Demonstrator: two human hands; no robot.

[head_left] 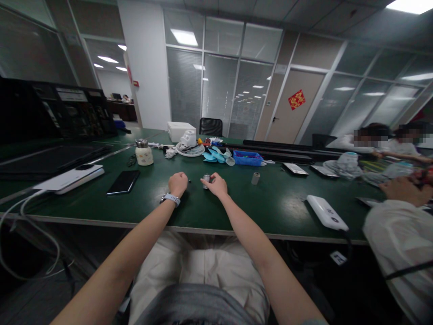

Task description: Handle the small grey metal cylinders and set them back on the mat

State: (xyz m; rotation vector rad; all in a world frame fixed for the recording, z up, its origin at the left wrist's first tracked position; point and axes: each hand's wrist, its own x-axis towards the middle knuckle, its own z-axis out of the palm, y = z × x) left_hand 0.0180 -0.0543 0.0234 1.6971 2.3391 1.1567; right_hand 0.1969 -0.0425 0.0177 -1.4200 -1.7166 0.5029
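Observation:
Both my arms reach out over a dark green table (216,207). My right hand (215,185) is closed around a small silver cylinder (206,180) that rests on the table top. My left hand (178,183), with a watch on its wrist, is curled into a fist just left of it; a tiny dark speck lies on the table between the two hands. What the fist holds, if anything, is hidden. A second small grey cylinder (255,178) stands upright to the right, apart from both hands.
A black phone (123,182), a white power bank (70,178) with cable and a cream bottle (144,153) lie left. Behind are a white fan grille (190,149), blue fan blades (216,156) and a blue tray (248,158). Another white device (326,212) and seated people are right.

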